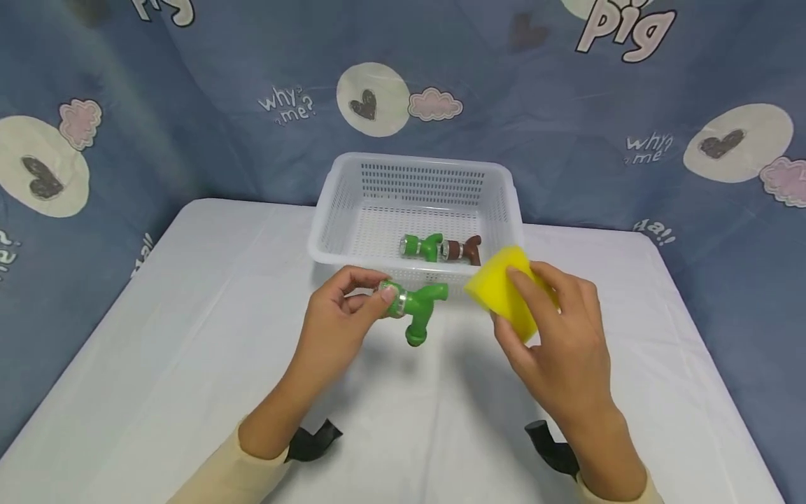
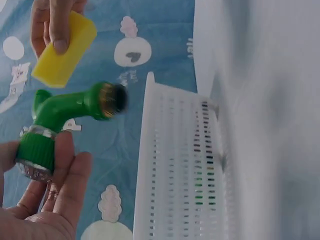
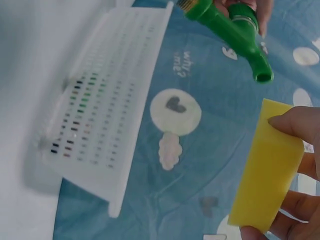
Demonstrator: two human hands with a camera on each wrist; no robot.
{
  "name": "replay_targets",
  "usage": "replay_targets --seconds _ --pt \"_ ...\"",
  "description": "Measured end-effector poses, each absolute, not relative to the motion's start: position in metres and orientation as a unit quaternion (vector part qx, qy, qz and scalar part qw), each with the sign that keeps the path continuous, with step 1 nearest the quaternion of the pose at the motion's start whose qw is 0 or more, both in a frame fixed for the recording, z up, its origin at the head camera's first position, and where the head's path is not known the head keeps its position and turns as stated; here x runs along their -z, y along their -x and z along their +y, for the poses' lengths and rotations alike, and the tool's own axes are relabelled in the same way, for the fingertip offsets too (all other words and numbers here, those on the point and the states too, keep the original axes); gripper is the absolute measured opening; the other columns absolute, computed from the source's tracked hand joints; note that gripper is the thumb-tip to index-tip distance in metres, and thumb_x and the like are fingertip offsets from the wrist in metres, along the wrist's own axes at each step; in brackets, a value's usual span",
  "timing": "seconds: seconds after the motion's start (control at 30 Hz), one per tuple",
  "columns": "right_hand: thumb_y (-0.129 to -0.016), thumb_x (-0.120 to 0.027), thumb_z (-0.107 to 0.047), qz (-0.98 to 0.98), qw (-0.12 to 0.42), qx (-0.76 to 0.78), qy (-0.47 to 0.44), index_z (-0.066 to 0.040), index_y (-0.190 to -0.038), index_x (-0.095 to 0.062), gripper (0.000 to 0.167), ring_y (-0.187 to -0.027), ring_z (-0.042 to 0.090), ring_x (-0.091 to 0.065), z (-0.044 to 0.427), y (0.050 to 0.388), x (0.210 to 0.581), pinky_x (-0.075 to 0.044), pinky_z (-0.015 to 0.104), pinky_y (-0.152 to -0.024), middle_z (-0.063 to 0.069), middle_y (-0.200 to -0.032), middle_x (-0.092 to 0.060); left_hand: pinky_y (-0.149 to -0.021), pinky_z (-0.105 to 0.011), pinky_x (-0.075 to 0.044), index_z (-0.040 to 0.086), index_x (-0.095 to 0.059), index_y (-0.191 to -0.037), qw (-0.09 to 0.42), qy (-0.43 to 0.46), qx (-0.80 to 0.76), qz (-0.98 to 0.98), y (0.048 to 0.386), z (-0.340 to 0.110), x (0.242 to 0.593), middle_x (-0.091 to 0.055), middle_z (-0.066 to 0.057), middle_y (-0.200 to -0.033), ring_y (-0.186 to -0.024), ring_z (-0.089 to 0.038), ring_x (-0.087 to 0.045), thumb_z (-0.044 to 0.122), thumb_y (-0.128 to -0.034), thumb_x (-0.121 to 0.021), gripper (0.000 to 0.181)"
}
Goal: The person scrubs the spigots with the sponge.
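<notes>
My left hand (image 1: 343,318) pinches a green plastic tap (image 1: 420,304) by its ribbed, silver-ringed end, holding it up off the table. The tap's spout and threaded end point away from the fingers, as the left wrist view shows. In my right hand (image 1: 563,336) is a yellow sponge (image 1: 506,290), gripped between thumb and fingers to the right of the tap. Sponge and tap are apart. Behind the hands, a second green tap (image 1: 423,246) and a brown tap (image 1: 462,249) lie in the white basket (image 1: 340,210).
The basket stands at the table's back edge against a blue printed curtain (image 1: 252,154). A white cloth covers the table (image 1: 189,336). A black curved piece shows at each wrist, the left one (image 1: 315,442) and the right one (image 1: 550,448).
</notes>
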State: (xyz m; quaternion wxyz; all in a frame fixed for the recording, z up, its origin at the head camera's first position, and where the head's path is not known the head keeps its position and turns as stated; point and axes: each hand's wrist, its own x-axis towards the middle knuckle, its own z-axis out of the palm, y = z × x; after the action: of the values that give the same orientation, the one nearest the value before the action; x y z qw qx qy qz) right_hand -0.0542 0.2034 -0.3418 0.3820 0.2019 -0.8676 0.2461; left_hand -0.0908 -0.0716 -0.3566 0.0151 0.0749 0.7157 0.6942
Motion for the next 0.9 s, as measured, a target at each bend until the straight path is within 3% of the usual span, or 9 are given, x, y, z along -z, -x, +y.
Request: replay_targets --seconds 0.13,0.27,0.5,0.67,0.8,0.9 --pt "-0.083 -0.078 -0.011 -0.863 0.383 -0.259 -0.201 -0.003 -0.129 -0.069 0.048 -0.109 0.047 -0.053 0.205 0.055 0.340 -0.047 0.048 -0.088 0.023 -0.133 -0.061 -0.085 -0.038 -0.063 0.003 -0.068 -0.126 -0.037 -0.076 -0.703 0.706 0.104 -0.080 0.351 -0.069 -0.015 -0.112 -0.087 -0.029 -0.077 0.023 -0.1049 -0.068 0.029" --pt "-0.083 -0.081 -0.009 -0.868 0.373 -0.265 -0.192 -0.003 -0.132 -0.068 0.051 -0.113 0.044 -0.054 0.207 0.055 0.337 -0.049 0.043 -0.092 0.021 -0.136 -0.061 -0.079 -0.037 -0.064 -0.003 -0.068 -0.121 -0.093 -0.082 -0.688 0.715 0.137 -0.084 0.338 -0.064 -0.017 -0.108 -0.080 -0.025 -0.076 0.027 -0.1057 -0.066 0.034" --pt "-0.082 -0.084 -0.008 -0.879 0.351 -0.270 -0.178 -0.003 -0.133 -0.068 0.054 -0.116 0.040 -0.055 0.210 0.053 0.337 -0.052 0.041 -0.094 0.019 -0.138 -0.061 -0.074 -0.034 -0.064 -0.002 -0.070 -0.111 -0.121 -0.044 -0.651 0.748 0.214 -0.084 0.332 -0.064 -0.012 -0.100 -0.073 -0.021 -0.077 0.039 -0.1010 -0.071 0.042" --pt "-0.083 -0.084 -0.010 -0.883 0.338 -0.274 -0.177 -0.002 -0.133 -0.068 0.052 -0.115 0.039 -0.055 0.210 0.055 0.339 -0.051 0.038 -0.093 0.018 -0.138 -0.061 -0.077 -0.032 -0.064 0.002 -0.070 -0.111 -0.108 -0.010 -0.589 0.801 0.249 -0.088 0.341 -0.071 -0.011 -0.105 -0.078 -0.020 -0.077 0.044 -0.1003 -0.070 0.044" --pt "-0.082 -0.085 -0.009 -0.882 0.334 -0.278 -0.180 -0.002 -0.132 -0.068 0.053 -0.114 0.039 -0.055 0.209 0.057 0.342 -0.050 0.034 -0.093 0.018 -0.137 -0.062 -0.077 -0.032 -0.063 0.003 -0.067 -0.109 -0.063 0.018 -0.548 0.834 0.262 -0.088 0.348 -0.072 -0.010 -0.115 -0.080 -0.022 -0.077 0.044 -0.1012 -0.069 0.042" --pt "-0.079 -0.087 -0.005 -0.874 0.344 -0.289 -0.185 -0.002 -0.131 -0.069 0.056 -0.113 0.040 -0.055 0.208 0.058 0.344 -0.050 0.038 -0.091 0.018 -0.136 -0.062 -0.075 -0.031 -0.062 0.004 -0.065 -0.107 -0.024 0.032 -0.506 0.862 0.268 -0.084 0.351 -0.071 -0.011 -0.112 -0.081 -0.025 -0.078 0.045 -0.1017 -0.068 0.041"
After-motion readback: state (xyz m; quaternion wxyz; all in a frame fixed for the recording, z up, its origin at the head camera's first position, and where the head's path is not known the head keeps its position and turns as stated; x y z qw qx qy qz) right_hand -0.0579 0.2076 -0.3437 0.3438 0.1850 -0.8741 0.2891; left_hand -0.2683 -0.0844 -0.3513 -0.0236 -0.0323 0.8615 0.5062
